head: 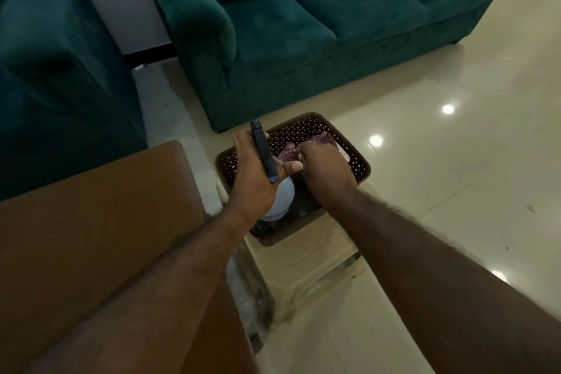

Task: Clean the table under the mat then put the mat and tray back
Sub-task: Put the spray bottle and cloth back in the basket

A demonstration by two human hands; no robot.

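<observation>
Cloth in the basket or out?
In. The reddish cloth lies inside the brown basket, below its rim; the right hand grips it there, while the left hand holds a dark stick.

Two hands show, one left hand [255, 174] and one right hand [326, 171]. There is one brown perforated tray [300, 130], one white bottle [280, 202], one reddish cloth [288, 154], one dark slim stick [263, 150], one brown mat [91, 237] and one glass table [303, 264]. Two green sofas stand behind, a long sofa [288, 24] and a side sofa [45, 55]. Three light spots [448, 109] lie on the one floor [455, 176]
</observation>
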